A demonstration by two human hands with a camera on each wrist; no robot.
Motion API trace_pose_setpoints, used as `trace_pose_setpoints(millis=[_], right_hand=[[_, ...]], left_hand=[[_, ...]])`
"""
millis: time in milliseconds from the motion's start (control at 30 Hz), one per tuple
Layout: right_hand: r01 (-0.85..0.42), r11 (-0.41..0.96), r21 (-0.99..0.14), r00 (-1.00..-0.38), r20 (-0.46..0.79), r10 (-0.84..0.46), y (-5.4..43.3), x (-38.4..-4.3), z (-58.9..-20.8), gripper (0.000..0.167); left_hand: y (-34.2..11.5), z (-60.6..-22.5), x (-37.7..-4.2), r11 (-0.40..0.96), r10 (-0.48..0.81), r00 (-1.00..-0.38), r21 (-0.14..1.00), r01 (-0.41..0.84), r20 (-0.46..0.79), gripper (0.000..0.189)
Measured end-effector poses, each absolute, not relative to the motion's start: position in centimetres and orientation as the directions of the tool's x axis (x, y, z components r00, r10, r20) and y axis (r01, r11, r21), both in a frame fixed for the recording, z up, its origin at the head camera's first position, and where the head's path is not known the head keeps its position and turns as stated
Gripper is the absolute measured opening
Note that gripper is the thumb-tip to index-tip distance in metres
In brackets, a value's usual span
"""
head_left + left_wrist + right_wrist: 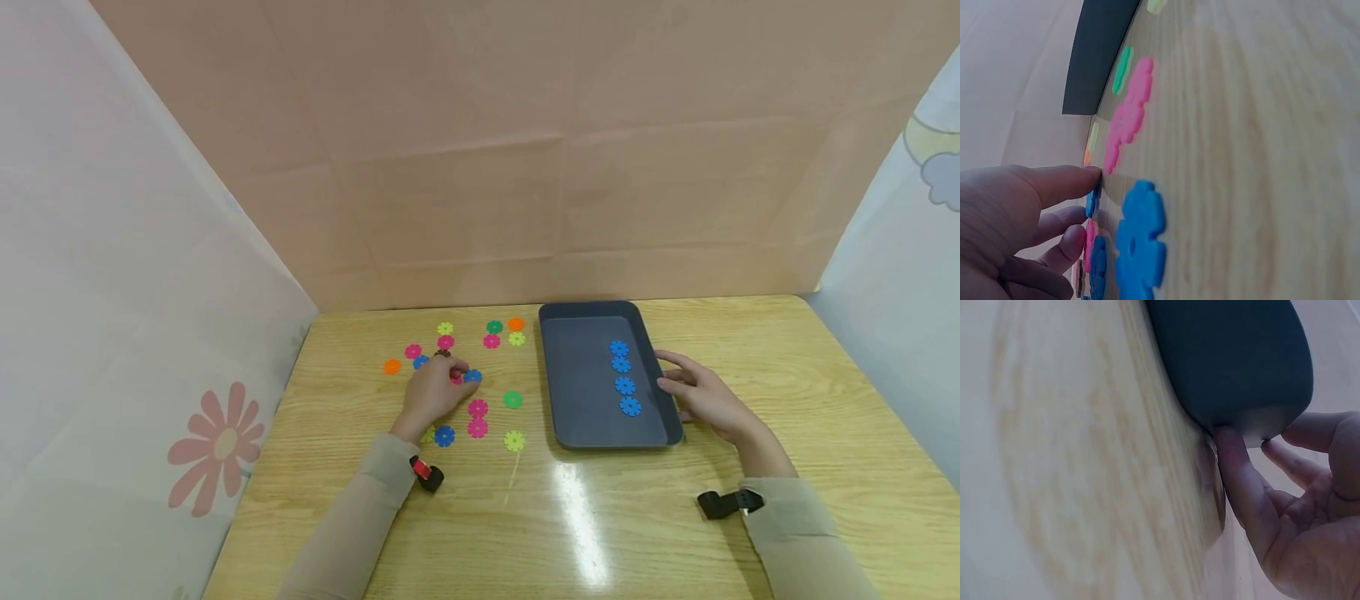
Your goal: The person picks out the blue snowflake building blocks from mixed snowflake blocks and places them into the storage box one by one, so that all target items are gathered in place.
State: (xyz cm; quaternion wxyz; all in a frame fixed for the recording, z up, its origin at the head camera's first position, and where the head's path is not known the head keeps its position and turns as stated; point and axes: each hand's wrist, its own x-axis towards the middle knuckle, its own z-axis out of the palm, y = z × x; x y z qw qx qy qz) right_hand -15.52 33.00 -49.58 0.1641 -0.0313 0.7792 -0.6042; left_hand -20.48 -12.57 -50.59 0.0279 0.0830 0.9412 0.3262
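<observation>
On the left of the table my left hand (437, 388) has thumb and fingers at the opposite edges of a blue snowflake disc (472, 377), pinching it close over the wood. In the left wrist view that blue disc (1092, 199) shows between thumb and fingers, partly hidden. A pink disc lies half covered under the hand. My right hand (705, 398) rests its fingertips against the right side of a dark grey tray (588, 435), fingers fairly straight. In the right wrist view, the thumb and fingers touch the tray's outer wall (1241, 375). Several blue discs (625, 385) form a column inside the tray.
Loose discs lie around the left hand: two pink ones (477, 418), a green one (513, 400), a yellow one (514, 441), another blue one (445, 436) and an orange one (392, 367). More stand in small groups toward the back edge. A beige cloth wall (465, 167) rises behind the table.
</observation>
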Motion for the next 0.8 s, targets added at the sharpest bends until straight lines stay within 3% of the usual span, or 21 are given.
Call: trace_pose_setpoints(millis=[800], right_hand=[[0.148,0.307,-0.940,-0.948,-0.223,-0.226,32.86,-15.43,-49.46,0.065]], left_hand=[[-11.74,-50.31,-20.08,0.736,0.181,-0.974,0.638,0.225,0.135,0.011]])
